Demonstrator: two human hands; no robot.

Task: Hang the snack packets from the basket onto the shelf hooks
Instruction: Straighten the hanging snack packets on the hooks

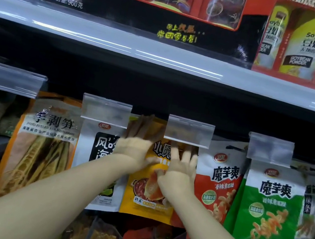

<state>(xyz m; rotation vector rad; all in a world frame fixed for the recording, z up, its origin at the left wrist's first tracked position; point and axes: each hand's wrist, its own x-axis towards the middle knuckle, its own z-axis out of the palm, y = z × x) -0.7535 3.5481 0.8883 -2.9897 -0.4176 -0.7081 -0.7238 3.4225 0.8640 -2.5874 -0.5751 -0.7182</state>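
A yellow snack packet (146, 199) hangs in the middle of the hook row, between a white packet (102, 151) and a red-and-white packet (218, 185). My left hand (136, 151) grips the yellow packet's upper left edge, with the thumb on its front and the fingers reaching up into the shadow by the hook. My right hand (180, 169) lies on the packet's upper right with its fingers spread flat, the tips under a clear price tag holder (189, 132). The hook is hidden behind the holder. The basket is out of view.
An orange bamboo shoot packet (40, 147) hangs at the left and a green packet (269, 208) at the right. A grey shelf edge (163, 57) runs above, with red gift boxes and soybean powder tins on it. More packets hang in the row below.
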